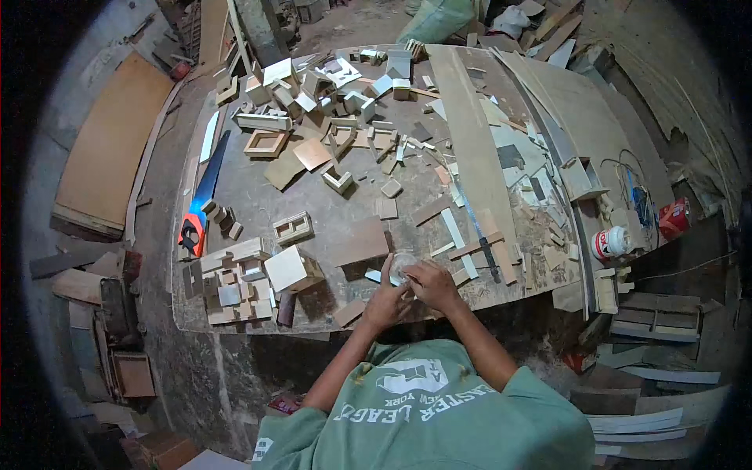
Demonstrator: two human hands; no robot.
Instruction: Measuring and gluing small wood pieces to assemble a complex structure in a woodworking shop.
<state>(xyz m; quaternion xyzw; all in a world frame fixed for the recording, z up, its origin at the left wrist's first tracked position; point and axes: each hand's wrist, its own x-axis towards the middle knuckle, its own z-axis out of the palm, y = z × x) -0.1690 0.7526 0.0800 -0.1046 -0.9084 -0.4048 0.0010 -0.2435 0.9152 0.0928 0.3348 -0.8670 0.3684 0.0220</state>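
Close to the near edge of the table, my left hand [385, 305] is closed round the side of a round, pale, see-through thing [403, 262]; it may be a roll of clear tape or a small tub. My right hand [433, 283] has its fingers bent and pressed together against the near side of that round thing. What its fingertips pinch is hidden. Just beyond my left hand lies a flat brown board [364, 240]. A small white strip [373, 275] pokes out beside the left fingers. Right of my hands, crossed wooden strips [478, 244] lie near a dark-handled saw blade [475, 223].
A handsaw [205, 192] with an orange handle lies at the left. Small wooden boxes and frames [266, 142] crowd the far left. A box-like wooden assembly [235, 278] stands near left, beside a pale block [291, 269]. At right are a white tub [611, 243] and long boards [470, 133].
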